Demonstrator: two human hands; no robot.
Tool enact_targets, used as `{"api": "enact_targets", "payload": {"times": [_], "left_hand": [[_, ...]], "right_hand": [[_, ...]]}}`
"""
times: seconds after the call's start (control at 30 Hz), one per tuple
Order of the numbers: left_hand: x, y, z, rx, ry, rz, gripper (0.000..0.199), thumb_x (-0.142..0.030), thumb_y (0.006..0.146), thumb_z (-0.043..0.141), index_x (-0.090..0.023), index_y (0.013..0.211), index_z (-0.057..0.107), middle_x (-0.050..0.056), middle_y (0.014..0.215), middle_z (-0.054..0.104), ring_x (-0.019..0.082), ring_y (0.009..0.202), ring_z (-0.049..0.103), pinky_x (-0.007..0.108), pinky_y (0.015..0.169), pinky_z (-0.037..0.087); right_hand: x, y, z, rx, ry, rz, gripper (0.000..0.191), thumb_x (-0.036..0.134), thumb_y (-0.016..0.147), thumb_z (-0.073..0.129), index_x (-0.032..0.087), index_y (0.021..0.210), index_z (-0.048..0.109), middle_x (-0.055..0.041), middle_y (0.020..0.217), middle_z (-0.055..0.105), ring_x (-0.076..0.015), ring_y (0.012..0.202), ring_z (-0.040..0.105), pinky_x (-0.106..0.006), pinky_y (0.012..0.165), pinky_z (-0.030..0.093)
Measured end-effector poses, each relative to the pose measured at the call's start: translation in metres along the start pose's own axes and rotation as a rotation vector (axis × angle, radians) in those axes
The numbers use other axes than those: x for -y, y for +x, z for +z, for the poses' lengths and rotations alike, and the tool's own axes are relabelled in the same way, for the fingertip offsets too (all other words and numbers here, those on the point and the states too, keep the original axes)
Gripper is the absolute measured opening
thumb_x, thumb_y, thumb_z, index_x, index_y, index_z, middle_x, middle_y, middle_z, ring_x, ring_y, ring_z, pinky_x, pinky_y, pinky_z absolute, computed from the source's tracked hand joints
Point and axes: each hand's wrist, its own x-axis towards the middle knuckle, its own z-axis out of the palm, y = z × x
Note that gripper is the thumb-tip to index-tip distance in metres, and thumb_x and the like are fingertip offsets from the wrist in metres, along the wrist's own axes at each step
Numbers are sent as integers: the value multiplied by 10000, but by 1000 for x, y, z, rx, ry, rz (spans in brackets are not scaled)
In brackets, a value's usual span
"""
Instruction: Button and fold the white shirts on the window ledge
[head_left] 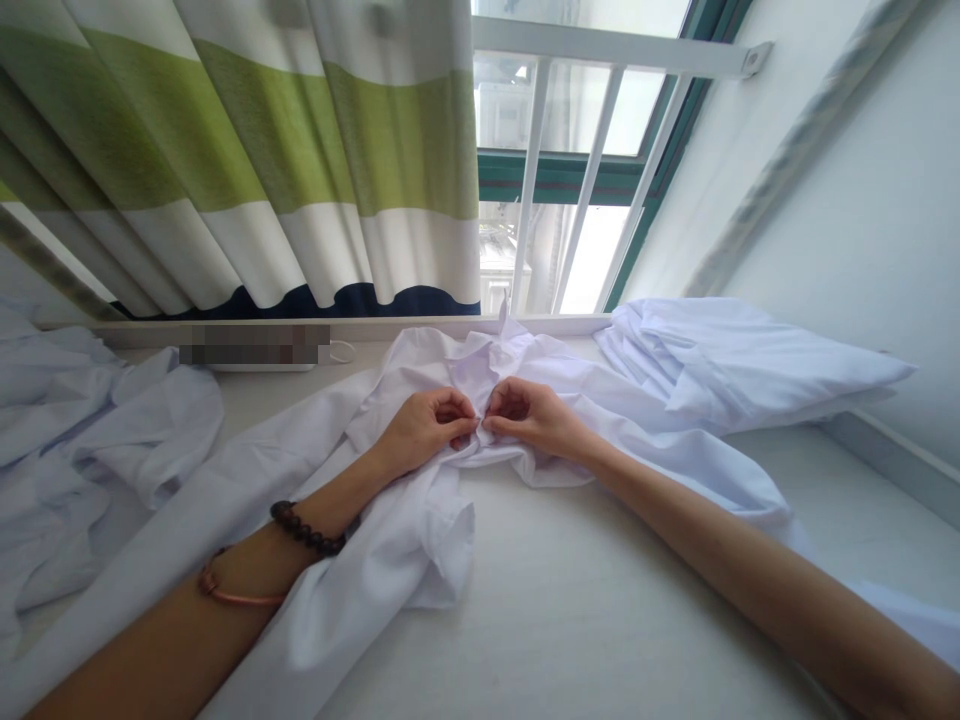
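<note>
A white long-sleeved garment (405, 510) lies spread on the pale surface, its sleeves reaching out to both sides. My left hand (431, 425), with a dark beaded bracelet and a thin band on its forearm, pinches the cloth near the middle of the garment. Close against it, my right hand (529, 415) pinches the same spot from the other side, thumb and forefinger pressed together. The fingertips of both hands nearly touch. Whether a button lies between them is too small to tell. Behind the hands, a bit of the fabric stands up in a peak.
A folded white cloth bundle (750, 355) rests at the back right, by the wall. More crumpled white cloth (60, 450) covers the left side. A blurred flat object (255, 350) lies at the back edge. Beyond are a green-striped curtain (262, 150) and white window bars (592, 180).
</note>
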Motion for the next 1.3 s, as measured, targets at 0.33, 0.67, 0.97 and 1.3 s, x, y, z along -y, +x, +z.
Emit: {"api": "enact_targets", "payload": {"times": [0.33, 0.67, 0.97, 1.3], "left_hand": [[-6, -5, 5, -119, 364, 148, 179, -354, 806, 610, -183, 797, 661, -40, 574, 637, 115, 488, 567, 215, 564, 458], [-4, -5, 4, -108, 412, 141, 155, -303, 748, 658, -176, 778, 740, 8, 721, 739, 163, 664, 667, 216, 625, 491], [-11, -6, 4, -51, 417, 105, 229, -359, 728, 663, -147, 779, 734, 41, 753, 748, 188, 690, 686, 239, 644, 527], [-11, -11, 15, -196, 531, 142, 118, -222, 734, 626, -155, 756, 721, 3, 710, 737, 138, 626, 669, 199, 616, 497]], "right_hand": [[0, -1, 0, -3, 49, -1, 212, 333, 731, 705, 179, 811, 583, 19, 728, 610, -110, 662, 578, -239, 633, 477], [-7, 0, -3, 34, 56, 18, 162, 272, 708, 713, 176, 775, 601, 11, 740, 622, -121, 692, 589, -251, 666, 483], [-5, 1, 0, -5, 25, 25, 167, 268, 695, 718, 162, 751, 601, 14, 689, 613, -109, 630, 563, -234, 603, 453], [-6, 2, 0, -1, 177, 94, 203, 265, 655, 755, 159, 744, 606, 0, 717, 657, -131, 689, 622, -271, 683, 491]]}}
